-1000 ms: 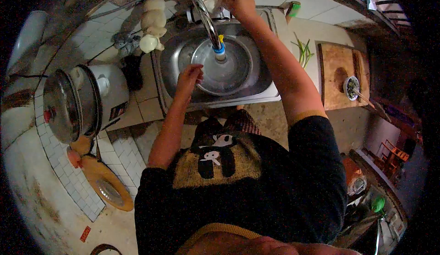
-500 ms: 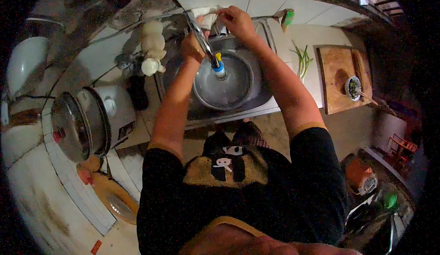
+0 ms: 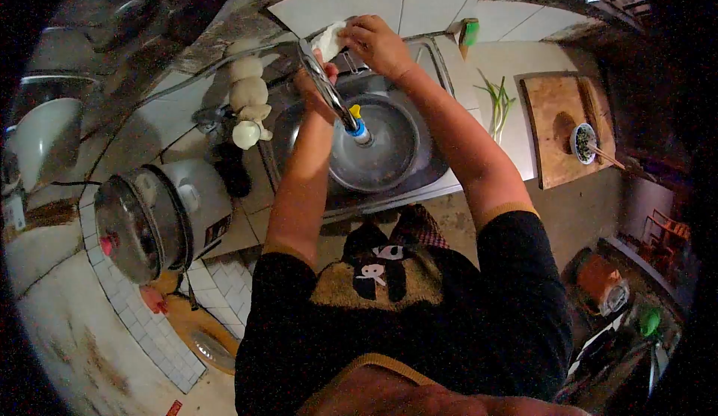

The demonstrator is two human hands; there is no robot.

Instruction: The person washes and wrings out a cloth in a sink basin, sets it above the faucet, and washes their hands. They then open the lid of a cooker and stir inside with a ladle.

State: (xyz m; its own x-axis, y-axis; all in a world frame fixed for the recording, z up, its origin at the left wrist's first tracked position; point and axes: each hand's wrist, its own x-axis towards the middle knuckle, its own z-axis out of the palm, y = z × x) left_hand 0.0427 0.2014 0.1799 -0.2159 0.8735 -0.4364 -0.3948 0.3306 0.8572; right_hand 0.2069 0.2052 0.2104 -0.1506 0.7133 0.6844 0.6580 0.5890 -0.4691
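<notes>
A crumpled white cloth (image 3: 327, 42) is held up behind the sink, close to the tiled wall. My right hand (image 3: 376, 45) pinches its right edge between thumb and fingers. At the cloth's lower end is my left hand (image 3: 317, 81), fingers curled against it and partly covered by the faucet. The chrome faucet (image 3: 323, 83) slants across in front of that hand. Its blue and white nozzle (image 3: 360, 130), with a yellow lever, points down into a round metal basin (image 3: 400, 151) standing in the sink (image 3: 437, 136).
Left of the sink stand pale stacked rounded objects (image 3: 248, 94) and a large lidded pot (image 3: 131, 229). To the right lie green onions (image 3: 496, 106) and a wooden cutting board (image 3: 550, 102) bearing a small bowl (image 3: 583, 141) with chopsticks. A green-handled tool (image 3: 469, 33) leans on the wall.
The cloth now stands more upright between my hands. My left hand has dropped slightly below it. The whole view has shifted a little.
</notes>
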